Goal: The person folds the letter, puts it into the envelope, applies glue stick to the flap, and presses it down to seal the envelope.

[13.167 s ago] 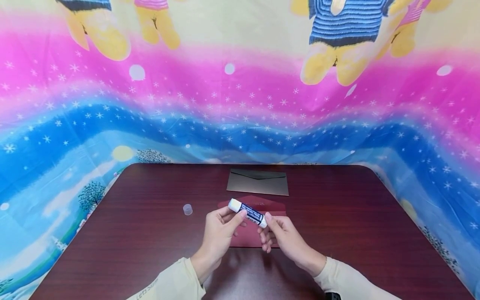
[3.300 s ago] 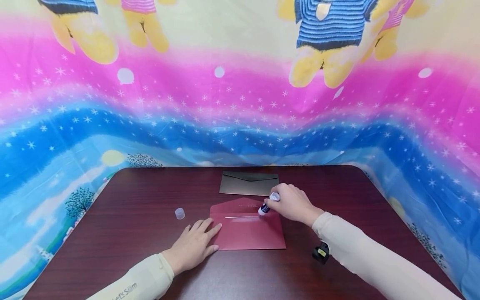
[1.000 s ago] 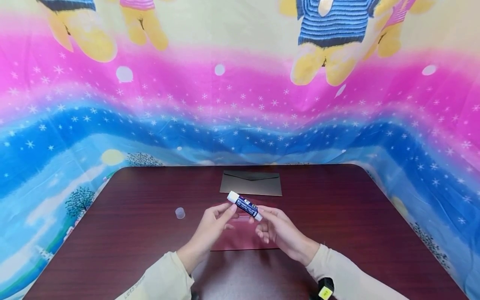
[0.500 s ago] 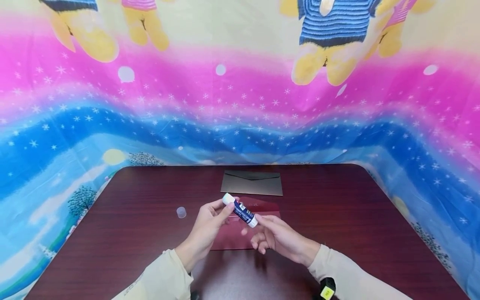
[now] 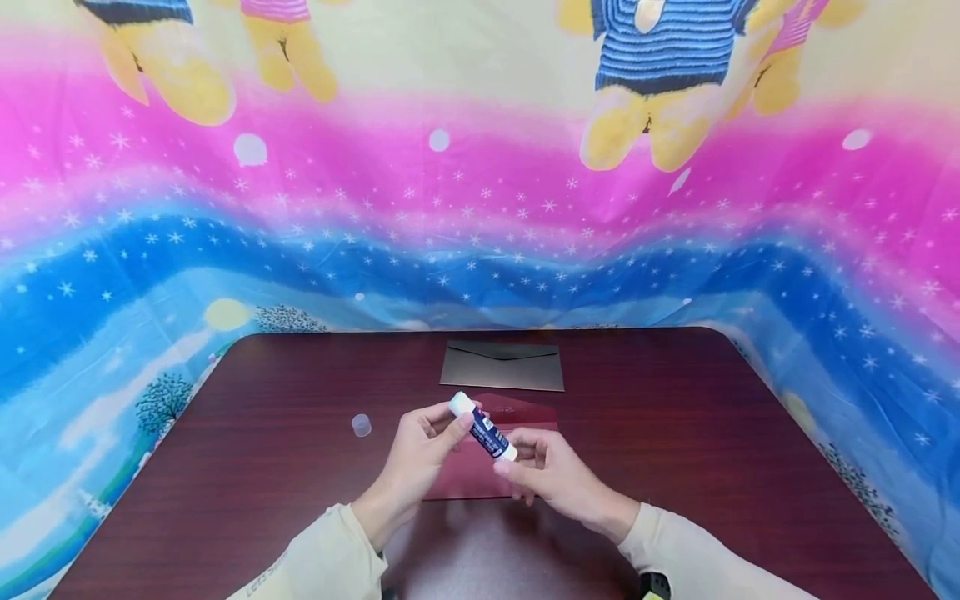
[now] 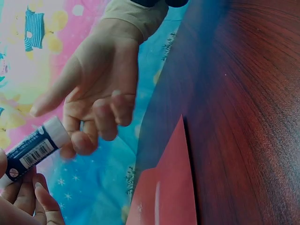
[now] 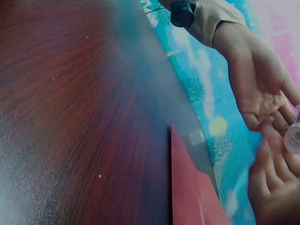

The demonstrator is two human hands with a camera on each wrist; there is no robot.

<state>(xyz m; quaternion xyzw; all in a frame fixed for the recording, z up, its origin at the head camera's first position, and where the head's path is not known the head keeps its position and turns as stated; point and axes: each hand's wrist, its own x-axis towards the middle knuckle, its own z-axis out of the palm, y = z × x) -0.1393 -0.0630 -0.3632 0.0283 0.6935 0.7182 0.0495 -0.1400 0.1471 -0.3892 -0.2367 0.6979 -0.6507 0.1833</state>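
Note:
My left hand (image 5: 408, 450) pinches a glue stick (image 5: 487, 433) with a blue label between thumb and fingers, its white uncapped end tilted up to the left. Around the lower white end is my right hand (image 5: 566, 479), fingers bent loosely behind it. In the left wrist view the right thumb (image 6: 49, 103) stands apart from the glue stick (image 6: 33, 152). Beneath both hands lies a red envelope (image 5: 472, 471), flap spread away from me and partly hidden by the hands. A pale glue streak (image 6: 157, 204) marks it. The clear cap (image 5: 362, 425) sits left of the envelope.
A grey-brown envelope (image 5: 502, 371) with its flap folded down lies beyond the red one. The dark wooden table (image 5: 285, 467) has rounded far corners. Behind it hangs a colourful printed cloth (image 5: 480, 208).
Earlier the right hand drew the glue stick over the red envelope while the left rested there. Then both hands lifted it; in the last half second the right thumb swung below its lower end.

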